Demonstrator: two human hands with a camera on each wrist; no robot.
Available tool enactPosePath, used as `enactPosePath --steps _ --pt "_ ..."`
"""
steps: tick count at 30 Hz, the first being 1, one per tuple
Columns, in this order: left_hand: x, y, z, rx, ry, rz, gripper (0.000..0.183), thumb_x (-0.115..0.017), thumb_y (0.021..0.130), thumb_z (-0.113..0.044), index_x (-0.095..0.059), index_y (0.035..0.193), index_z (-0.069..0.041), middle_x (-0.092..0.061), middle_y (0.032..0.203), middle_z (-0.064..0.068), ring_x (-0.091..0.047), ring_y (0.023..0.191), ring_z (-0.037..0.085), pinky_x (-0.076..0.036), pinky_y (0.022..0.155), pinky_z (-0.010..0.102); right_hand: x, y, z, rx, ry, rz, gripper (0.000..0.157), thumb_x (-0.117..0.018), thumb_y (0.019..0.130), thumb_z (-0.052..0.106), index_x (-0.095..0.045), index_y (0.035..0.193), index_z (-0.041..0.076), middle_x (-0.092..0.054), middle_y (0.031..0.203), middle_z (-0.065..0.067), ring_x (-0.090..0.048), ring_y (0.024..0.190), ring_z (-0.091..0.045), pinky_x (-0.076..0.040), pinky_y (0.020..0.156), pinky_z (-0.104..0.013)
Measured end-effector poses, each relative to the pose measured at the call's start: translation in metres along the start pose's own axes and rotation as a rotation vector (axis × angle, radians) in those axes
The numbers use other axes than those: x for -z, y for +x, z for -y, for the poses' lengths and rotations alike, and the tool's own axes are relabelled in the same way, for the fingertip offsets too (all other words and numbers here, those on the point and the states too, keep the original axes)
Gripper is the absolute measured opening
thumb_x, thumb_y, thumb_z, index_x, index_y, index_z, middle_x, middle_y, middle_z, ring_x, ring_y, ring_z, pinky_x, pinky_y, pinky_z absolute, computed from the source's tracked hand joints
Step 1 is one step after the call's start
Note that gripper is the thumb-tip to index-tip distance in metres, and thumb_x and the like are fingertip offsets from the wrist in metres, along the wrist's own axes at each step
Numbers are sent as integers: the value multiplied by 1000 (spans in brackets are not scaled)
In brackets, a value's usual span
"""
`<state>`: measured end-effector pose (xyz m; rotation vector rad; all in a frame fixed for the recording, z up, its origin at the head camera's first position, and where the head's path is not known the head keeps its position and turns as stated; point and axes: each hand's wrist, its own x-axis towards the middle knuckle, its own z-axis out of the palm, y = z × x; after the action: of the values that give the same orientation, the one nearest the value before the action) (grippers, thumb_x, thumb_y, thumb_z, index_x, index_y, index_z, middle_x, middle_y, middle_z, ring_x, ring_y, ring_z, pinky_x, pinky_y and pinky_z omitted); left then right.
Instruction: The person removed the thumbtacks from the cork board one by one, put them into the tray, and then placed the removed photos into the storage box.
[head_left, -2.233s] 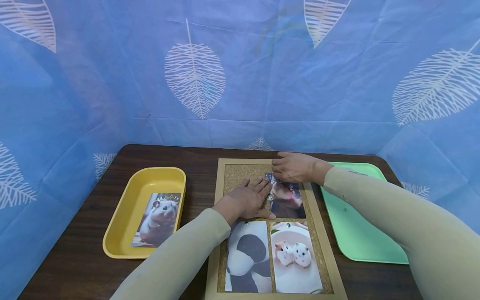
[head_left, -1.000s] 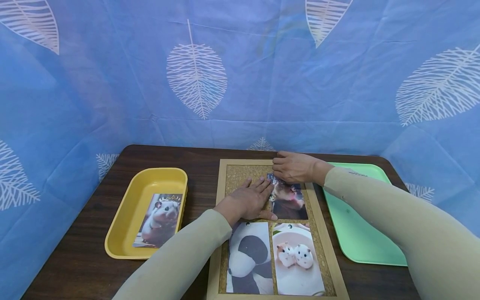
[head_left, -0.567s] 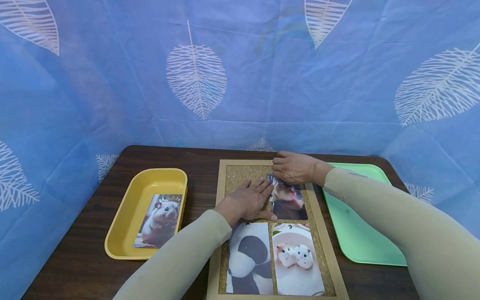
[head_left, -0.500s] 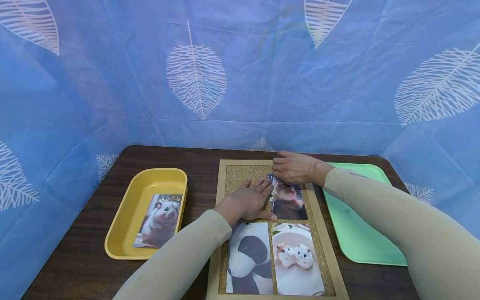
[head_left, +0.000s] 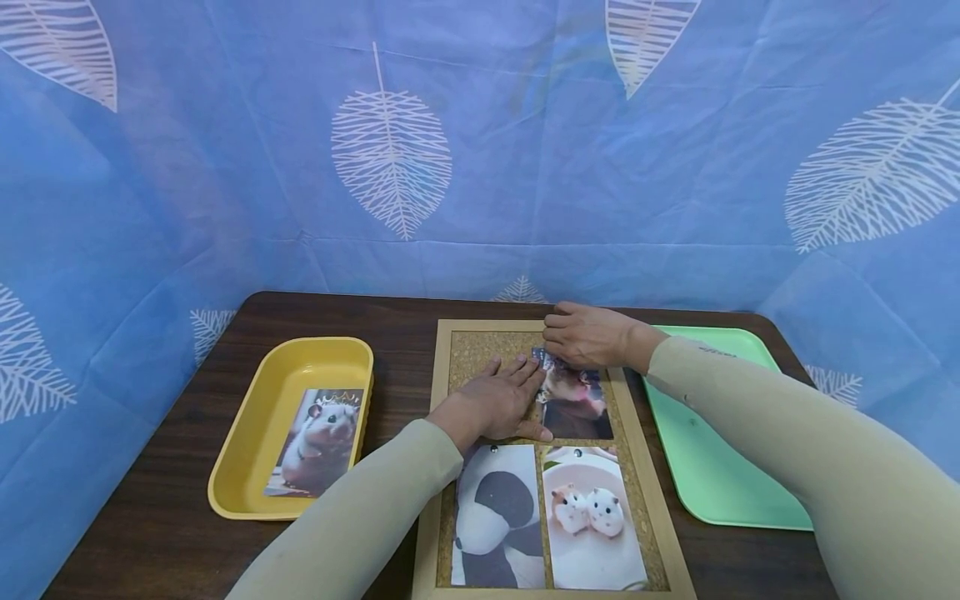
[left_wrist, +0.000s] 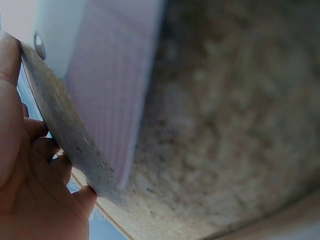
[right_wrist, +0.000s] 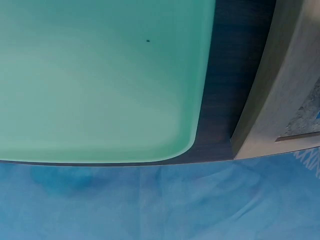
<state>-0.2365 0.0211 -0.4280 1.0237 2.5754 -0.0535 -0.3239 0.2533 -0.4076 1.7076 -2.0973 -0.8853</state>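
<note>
My left hand (head_left: 495,402) lies flat with spread fingers on a wood-framed corkboard (head_left: 480,343). Its fingertips touch the left edge of a dark photo print (head_left: 577,410). At that print's top edge, my right hand (head_left: 592,337) bends its fingers down; its fingertips and anything between them are hidden. Below are a panda-like plush photo (head_left: 495,517) and a photo of two hamsters (head_left: 596,533), each with a small silver thumbtack at its top. In the left wrist view, one thumbtack (left_wrist: 39,45) shows beside the left hand (left_wrist: 45,185); the right wrist view shows no hand.
A yellow tray (head_left: 243,446) at left holds a photo of a crowned white mouse-like animal (head_left: 318,442). A green tray (head_left: 712,467) lies right of the corkboard, partly under my right sleeve. Blue leaf-patterned cloth (head_left: 480,167) hangs behind the dark wooden table (head_left: 172,500).
Both hands keep their places on the corkboard, and the photos stay where they are. Only the head view shifts slightly.
</note>
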Motion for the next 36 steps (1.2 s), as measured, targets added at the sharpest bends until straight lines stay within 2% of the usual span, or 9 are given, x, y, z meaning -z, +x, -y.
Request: enactPosePath --steps 10,21,36 --pt "2 -1 -1 3 -8 9 101 -42 97 -79 -9 172 -20 -2 179 1 1 165 19 -4 134 48 -2 -5 3 -18 -5 -18 23 -66 105 35 -68 112 13 -66 106 -5 -54 97 -25 -44 87 -44" --pt "3 -2 -1 0 -3 5 100 -43 97 -79 -10 172 -20 -3 179 1 -1 166 19 -6 134 48 3 -8 3 -47 -20 -73 27 -71 100 37 -67 109 12 -66 107 -6 -55 98 -25 -45 86 -43" --pt "4 -2 -3 5 -1 9 100 -42 98 -79 -9 172 -20 -3 179 1 0 166 20 -5 134 48 5 -16 7 -94 -28 -157 21 -72 100 28 -62 102 10 -63 104 -7 -51 94 -26 -42 82 -42"
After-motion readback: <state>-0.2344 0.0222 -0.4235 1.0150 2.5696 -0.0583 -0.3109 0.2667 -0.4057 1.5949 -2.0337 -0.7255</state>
